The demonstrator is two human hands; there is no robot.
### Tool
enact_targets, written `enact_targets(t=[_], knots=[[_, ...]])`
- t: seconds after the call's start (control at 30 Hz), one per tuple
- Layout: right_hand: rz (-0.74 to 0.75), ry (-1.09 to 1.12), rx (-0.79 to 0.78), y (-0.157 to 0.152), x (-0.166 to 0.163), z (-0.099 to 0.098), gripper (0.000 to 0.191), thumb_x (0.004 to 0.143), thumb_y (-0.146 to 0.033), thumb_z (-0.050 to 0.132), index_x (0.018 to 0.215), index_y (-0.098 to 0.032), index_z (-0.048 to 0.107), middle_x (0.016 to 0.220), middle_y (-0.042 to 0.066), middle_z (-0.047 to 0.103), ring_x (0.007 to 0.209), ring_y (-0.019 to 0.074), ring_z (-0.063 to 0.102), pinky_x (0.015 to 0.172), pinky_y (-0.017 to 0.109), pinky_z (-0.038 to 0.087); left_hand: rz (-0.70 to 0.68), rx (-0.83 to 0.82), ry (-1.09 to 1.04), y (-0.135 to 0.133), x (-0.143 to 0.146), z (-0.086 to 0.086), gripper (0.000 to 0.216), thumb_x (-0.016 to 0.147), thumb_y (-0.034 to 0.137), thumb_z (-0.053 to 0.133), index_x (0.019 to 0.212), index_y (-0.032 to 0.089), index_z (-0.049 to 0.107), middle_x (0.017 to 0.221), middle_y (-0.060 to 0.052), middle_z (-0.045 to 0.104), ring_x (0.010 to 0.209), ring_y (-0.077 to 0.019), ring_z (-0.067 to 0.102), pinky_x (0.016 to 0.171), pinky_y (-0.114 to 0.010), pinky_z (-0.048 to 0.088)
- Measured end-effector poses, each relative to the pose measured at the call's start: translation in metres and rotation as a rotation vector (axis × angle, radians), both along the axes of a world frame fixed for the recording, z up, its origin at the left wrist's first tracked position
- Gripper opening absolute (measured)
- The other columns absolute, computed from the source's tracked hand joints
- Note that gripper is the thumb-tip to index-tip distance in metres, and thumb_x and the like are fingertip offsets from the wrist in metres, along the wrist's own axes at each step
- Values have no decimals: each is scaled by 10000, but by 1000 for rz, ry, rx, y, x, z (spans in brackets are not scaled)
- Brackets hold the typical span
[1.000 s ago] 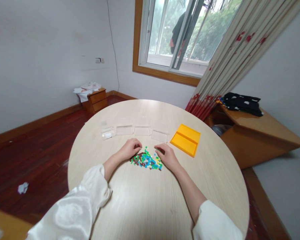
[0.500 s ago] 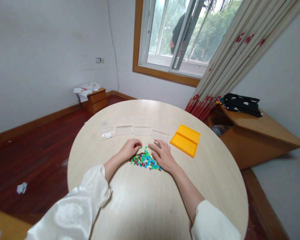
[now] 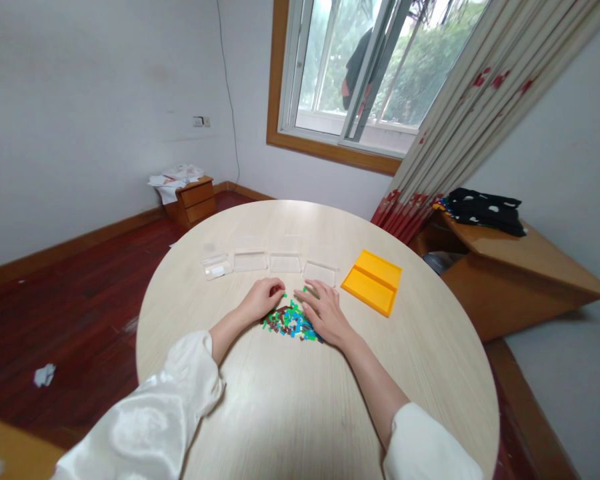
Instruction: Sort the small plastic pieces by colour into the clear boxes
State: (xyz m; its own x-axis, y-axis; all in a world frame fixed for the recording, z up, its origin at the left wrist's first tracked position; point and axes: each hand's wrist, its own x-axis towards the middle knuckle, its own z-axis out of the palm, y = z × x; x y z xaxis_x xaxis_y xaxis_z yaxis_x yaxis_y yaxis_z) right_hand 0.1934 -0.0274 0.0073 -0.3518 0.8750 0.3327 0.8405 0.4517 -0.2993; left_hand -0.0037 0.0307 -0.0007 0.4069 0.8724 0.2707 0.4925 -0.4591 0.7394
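A small pile of tiny coloured bricks [image 3: 287, 323], green, blue and brown, lies on the round pale wooden table [image 3: 290, 400]. My left hand [image 3: 264, 297] rests at the pile's left edge with its fingers curled in; what they hold, if anything, is hidden. My right hand [image 3: 322, 309] lies flat over the right side of the pile, fingers stretched out and spread. Just beyond the hands stands a row of several clear plastic boxes [image 3: 285, 263].
An open yellow case [image 3: 373, 281] lies to the right of the clear boxes. Right of the table stands a slanted wooden desk [image 3: 520, 257] with dark clothing [image 3: 485, 208]. A small wooden cabinet [image 3: 190, 199] stands at the far wall. A person is outside the window [image 3: 357, 67].
My right hand has opened out from a curled pose and slid left onto the pile, fingers now spread flat. My left hand has stayed in place.
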Motion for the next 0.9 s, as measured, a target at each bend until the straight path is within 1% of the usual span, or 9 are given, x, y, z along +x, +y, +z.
enact_targets(t=[0.1,0.2,0.27,0.37,0.47,0.6,0.77,0.83,0.9], knots=[[80,11,-23,-3,-1,4,336,925,-355,397,1165,-295,623,1368,80,433,1286,261,312,1041,505,252,-20,7,-2,1,-1,-2,163,765,110,494,808,140,648,667,1,617,615,-123,528,617,-232,405],[103,-2,-48,-3,-1,5,332,917,-356,420,1178,-299,617,1378,80,424,1304,266,290,1048,511,242,-40,49,8,2,-1,-3,215,717,47,467,765,136,657,707,-13,616,660,-128,533,650,-239,415],[98,-14,-64,-3,-1,5,343,919,-355,416,1207,-306,597,1381,79,423,1311,267,282,1050,513,239,-78,70,6,1,-2,-2,247,679,17,456,726,137,666,739,-25,606,701,-134,538,672,-244,423],[66,-26,-73,-2,-2,4,364,931,-357,381,1244,-319,562,1383,77,425,1306,264,292,1046,517,245,-143,88,-6,0,-2,-1,277,665,12,448,707,148,686,787,-35,589,765,-146,545,711,-256,432],[29,-28,-66,-1,-3,2,379,941,-361,348,1262,-319,544,1383,79,428,1299,257,305,1045,511,253,-167,131,28,-1,-2,0,304,679,24,455,760,172,708,817,-34,584,828,-162,540,802,-295,422],[-21,-25,-59,2,-3,-3,388,945,-343,326,1259,-286,547,1379,88,434,1297,252,311,1044,503,257,-142,155,115,-1,-2,-1,320,704,51,471,841,197,720,865,-41,573,890,-189,521,862,-350,390],[-91,-4,-24,6,-2,-9,401,947,-310,298,1233,-221,564,1355,118,453,1276,255,335,1032,497,268,-127,168,157,-4,-2,0,344,736,89,479,949,231,709,948,-51,541,953,-208,482,899,-390,354],[-126,21,-4,7,-1,-11,401,948,-297,289,1202,-196,582,1320,130,481,1258,251,359,1027,488,271,-115,169,160,-4,-1,2,333,739,90,474,932,227,708,958,-52,538,959,-210,477,898,-397,350],[-156,66,26,8,0,-12,400,950,-293,279,1168,-189,599,1275,128,515,1231,239,392,1020,476,276,-71,166,140,-4,-1,3,304,734,74,457,855,199,706,926,-52,548,940,-206,487,884,-389,359]])
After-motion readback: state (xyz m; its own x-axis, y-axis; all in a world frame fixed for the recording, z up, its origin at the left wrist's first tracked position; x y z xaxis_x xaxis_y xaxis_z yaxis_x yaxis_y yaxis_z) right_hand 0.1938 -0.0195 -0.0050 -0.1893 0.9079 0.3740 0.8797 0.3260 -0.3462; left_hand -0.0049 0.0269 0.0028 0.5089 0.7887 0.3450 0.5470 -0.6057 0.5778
